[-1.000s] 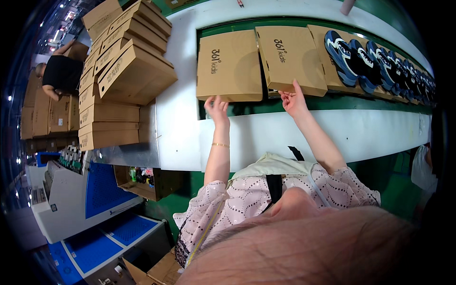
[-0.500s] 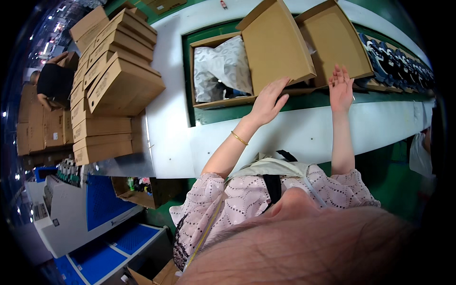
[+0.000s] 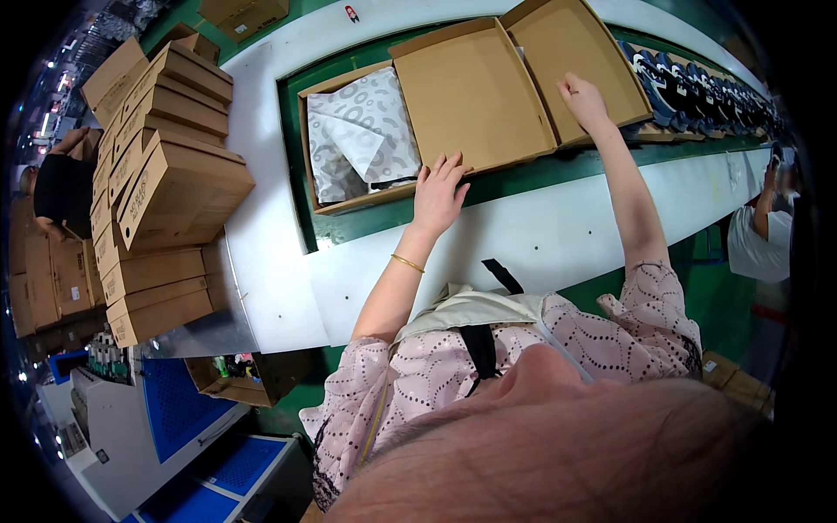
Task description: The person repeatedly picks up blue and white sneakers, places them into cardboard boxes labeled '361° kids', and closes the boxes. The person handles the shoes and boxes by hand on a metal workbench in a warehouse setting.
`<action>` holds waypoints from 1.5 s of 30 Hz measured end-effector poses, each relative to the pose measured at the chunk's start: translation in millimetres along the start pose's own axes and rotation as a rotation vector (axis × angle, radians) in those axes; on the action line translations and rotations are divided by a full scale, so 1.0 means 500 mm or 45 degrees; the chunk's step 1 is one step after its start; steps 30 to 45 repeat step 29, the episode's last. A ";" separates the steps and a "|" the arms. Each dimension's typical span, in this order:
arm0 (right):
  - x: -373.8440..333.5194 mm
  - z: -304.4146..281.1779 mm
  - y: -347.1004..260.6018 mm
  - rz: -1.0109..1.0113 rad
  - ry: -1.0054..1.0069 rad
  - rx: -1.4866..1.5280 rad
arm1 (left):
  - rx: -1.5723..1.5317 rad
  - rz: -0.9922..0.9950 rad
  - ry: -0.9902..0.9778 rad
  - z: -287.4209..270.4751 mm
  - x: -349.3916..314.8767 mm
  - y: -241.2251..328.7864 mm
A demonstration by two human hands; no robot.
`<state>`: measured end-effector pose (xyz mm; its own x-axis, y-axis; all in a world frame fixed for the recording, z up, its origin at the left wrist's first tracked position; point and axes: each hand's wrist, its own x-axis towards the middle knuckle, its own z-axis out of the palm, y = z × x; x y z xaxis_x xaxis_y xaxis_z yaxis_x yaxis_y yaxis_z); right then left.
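Note:
An open cardboard shoebox (image 3: 344,207) holds white tissue paper (image 3: 366,131) with a grey pattern, folded over what lies inside. A dark bit shows under the paper's near edge. Its brown lid (image 3: 475,96) leans open to the right. My left hand (image 3: 438,199) lies with outstretched fingers at the near right corner of that box, by the lid's lower edge. Further right, my right hand (image 3: 584,101) is curled closed in front of a second brown lid (image 3: 571,48). Whatever its fingers may hold is hidden.
Stacked cardboard boxes (image 3: 179,192) stand at the left of the white table (image 3: 366,292). A row of dark blue and white shoes (image 3: 689,91) runs along the right. A small red item (image 3: 351,13) lies at the far edge. People work at far left and right.
My left hand has moved left from the lid's edge to the box's near corner. My right hand has gone from spread to curled and reaches farther over the second lid. The whole view has shifted.

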<state>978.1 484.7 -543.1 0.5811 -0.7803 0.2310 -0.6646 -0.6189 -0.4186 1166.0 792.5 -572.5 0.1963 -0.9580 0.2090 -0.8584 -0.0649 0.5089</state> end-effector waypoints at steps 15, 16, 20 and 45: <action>0.006 0.035 -0.097 0.052 0.111 0.819 | -0.044 -0.006 0.014 0.013 0.001 0.014; -0.010 0.051 -0.157 -0.063 -0.003 0.823 | -0.050 -0.005 0.012 0.017 0.001 0.014; -0.065 0.148 -0.262 -0.079 -0.456 0.674 | -0.050 0.002 0.040 0.021 0.001 0.016; -0.059 0.160 -0.243 0.058 -0.565 0.628 | -0.035 0.004 0.130 0.061 0.009 0.002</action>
